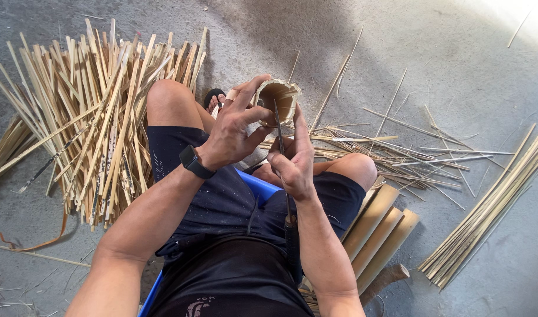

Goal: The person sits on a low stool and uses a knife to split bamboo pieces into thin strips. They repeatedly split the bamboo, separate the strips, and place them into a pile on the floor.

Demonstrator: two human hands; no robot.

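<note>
I sit on a low blue stool (pixel 258 183) with my knees apart. My left hand (pixel 232 126) grips a hollow bamboo section (pixel 279 100), held upright with its open end facing me. My right hand (pixel 294 159) is closed around a long thin knife (pixel 279 126), its blade reaching up to the rim of the bamboo section and its dark handle running back along my forearm. A black smartwatch (pixel 192 161) is on my left wrist.
A big heap of split bamboo strips (pixel 93 111) lies to my left. Thin slivers (pixel 392 152) are scattered ahead on the right. Wide bamboo slats (pixel 380 226) rest by my right thigh, and a bundle of long strips (pixel 492 214) lies at far right on the concrete floor.
</note>
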